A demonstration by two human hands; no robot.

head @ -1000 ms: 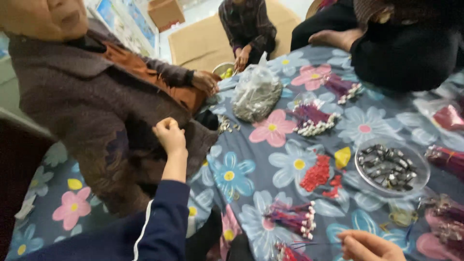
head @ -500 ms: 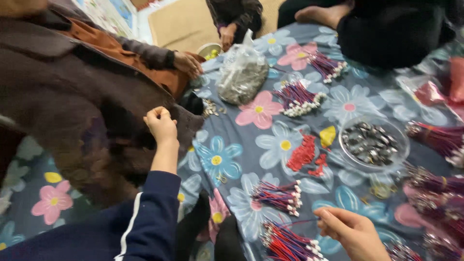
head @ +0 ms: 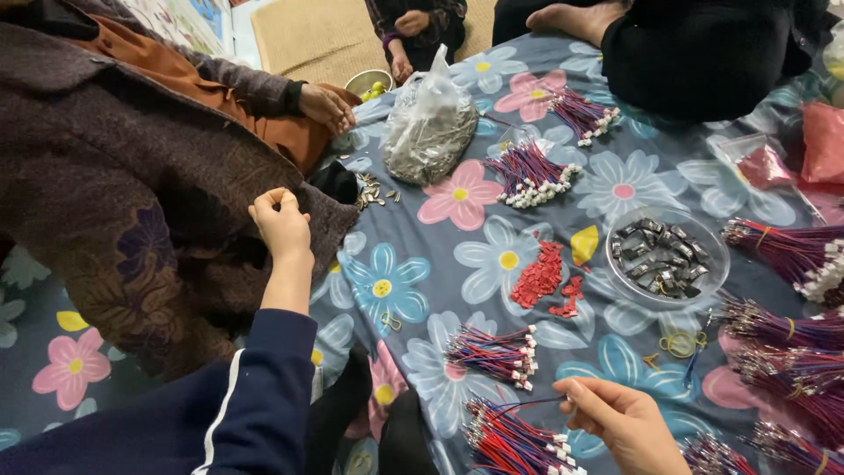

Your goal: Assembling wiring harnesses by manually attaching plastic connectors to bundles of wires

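Observation:
My left hand [head: 281, 224] is raised at the left in a dark blue sleeve with a white stripe. Its fingertips are pinched together beside a seated person's brown coat [head: 132, 185], and nothing shows between them. My right hand [head: 620, 422] is at the bottom edge, pinching a thin wire [head: 536, 405]. That wire runs to a bundle of red and blue wires with white plugs [head: 510, 444] just left of the hand. A second such bundle [head: 492, 352] lies a little farther away on the flowered cloth [head: 413, 273].
A clear bowl of dark metal parts [head: 668, 259], a pile of small red pieces [head: 541, 277] and a plastic bag of grey bits [head: 431, 127] lie mid-cloth. More wire bundles [head: 791, 343] crowd the right side. Other people sit at the left and far edges.
My right hand has come up from the bottom edge and now pinches a wire beside the near bundle. My left hand stays pinched beside the coat. The view has shifted closer.

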